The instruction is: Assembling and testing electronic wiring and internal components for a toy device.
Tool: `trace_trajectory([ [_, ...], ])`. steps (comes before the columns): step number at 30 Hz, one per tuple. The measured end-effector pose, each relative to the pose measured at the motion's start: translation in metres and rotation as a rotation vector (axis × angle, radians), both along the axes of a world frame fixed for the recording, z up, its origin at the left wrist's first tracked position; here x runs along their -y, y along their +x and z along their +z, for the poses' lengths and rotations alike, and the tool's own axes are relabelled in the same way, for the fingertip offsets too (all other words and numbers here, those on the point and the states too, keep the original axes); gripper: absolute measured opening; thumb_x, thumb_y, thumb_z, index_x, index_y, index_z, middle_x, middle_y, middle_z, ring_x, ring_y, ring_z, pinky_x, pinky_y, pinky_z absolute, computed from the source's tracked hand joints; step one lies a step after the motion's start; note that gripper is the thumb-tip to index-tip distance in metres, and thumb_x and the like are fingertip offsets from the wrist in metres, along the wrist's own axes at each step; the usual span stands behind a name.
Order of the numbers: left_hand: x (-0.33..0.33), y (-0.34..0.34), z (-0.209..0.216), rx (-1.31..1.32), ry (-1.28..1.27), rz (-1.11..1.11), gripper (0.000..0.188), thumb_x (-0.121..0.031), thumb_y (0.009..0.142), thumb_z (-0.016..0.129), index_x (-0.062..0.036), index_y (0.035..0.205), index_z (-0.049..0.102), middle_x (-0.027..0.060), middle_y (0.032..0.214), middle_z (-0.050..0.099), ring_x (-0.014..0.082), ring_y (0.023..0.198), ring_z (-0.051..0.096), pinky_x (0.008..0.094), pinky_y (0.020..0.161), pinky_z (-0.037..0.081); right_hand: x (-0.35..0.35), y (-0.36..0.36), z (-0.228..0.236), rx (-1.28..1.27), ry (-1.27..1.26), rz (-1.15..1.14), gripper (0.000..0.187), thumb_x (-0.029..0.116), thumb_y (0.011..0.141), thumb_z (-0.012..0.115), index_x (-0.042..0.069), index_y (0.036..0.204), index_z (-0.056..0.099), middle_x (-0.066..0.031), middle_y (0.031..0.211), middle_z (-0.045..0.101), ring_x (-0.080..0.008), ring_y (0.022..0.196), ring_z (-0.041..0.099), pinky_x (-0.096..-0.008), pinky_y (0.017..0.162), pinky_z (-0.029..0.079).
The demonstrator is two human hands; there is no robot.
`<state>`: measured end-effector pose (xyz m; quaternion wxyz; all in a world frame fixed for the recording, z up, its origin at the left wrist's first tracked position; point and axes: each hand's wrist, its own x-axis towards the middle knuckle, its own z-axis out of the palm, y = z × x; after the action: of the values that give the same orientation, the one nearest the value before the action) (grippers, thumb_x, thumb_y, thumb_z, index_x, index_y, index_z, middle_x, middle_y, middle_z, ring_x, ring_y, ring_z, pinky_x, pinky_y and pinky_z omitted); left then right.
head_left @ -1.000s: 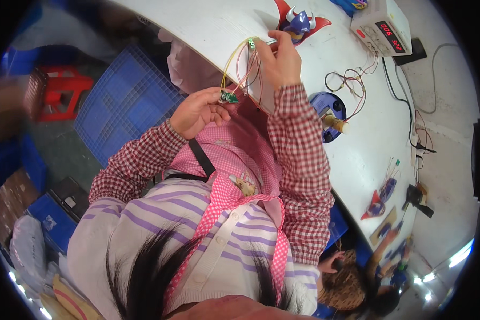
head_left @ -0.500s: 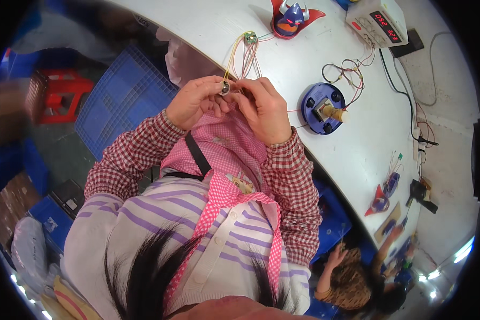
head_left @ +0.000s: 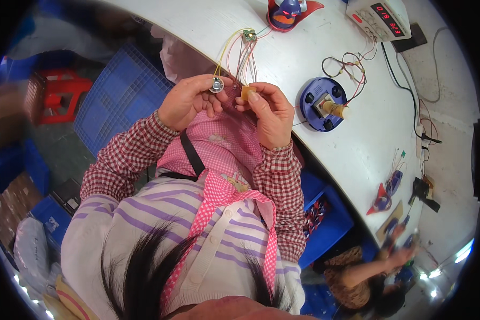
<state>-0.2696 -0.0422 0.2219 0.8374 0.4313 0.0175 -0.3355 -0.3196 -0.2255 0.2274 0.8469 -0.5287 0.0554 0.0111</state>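
A small round silver speaker [head_left: 217, 85] on yellow wires is pinched between the thumb and fingers of my left hand [head_left: 191, 98]. In my right hand [head_left: 272, 109], thumb and fingertips hold a small tan square board [head_left: 247, 93] by its edge. From both parts, thin yellow, red and dark wires [head_left: 246, 61] run up to a little green circuit board [head_left: 249, 36] lying on the white table [head_left: 208, 32]. Behind it stands a toy figure's upper body [head_left: 290, 15], with a purple head, lit red eyes and red collar. To the right lies a round purple base [head_left: 322, 104] with a tan cylinder on top.
A white power supply [head_left: 380, 20] with a red display stands far right, its leads [head_left: 352, 72] looping toward the base. A second red and purple toy part [head_left: 385, 194] lies farther along. A co-worker's arm [head_left: 376, 266] reaches over the table. A blue crate [head_left: 120, 96] sits at left.
My hands have moved apart slightly. The right one has turned so that the tan board shows, and the speaker now faces up. The co-worker's arm has shifted.
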Motion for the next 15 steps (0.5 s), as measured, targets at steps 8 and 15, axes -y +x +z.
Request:
trace_trajectory([
  [8, 0.003, -0.003, -0.005, -0.052, 0.157, 0.089, 0.024, -0.013, 0.096, 0.041, 0.0037, 0.110, 0.049, 0.0146, 0.086, 0.063, 0.0134, 0.058, 0.059, 0.0170, 0.044, 0.047, -0.001, -0.006, 0.004, -0.018, -0.055, -0.098, 0.021, 0.003, 0.088, 0.058, -0.003, 0.108, 0.056, -0.0134, 0.093, 0.062, -0.0166, 0.073, 0.062, -0.0242, 0.067, 0.054],
  [15, 0.000, -0.004, -0.012, -0.035, 0.080, 0.067, 0.019, -0.015, 0.097, 0.043, 0.0013, 0.107, 0.046, 0.0161, 0.088, 0.063, 0.0125, 0.062, 0.062, 0.0168, 0.047, 0.049, -0.002, -0.009, 0.001, -0.037, -0.121, -0.108, 0.021, 0.004, 0.088, 0.058, -0.002, 0.108, 0.056, -0.0118, 0.092, 0.061, -0.0142, 0.070, 0.060, -0.0222, 0.064, 0.053],
])
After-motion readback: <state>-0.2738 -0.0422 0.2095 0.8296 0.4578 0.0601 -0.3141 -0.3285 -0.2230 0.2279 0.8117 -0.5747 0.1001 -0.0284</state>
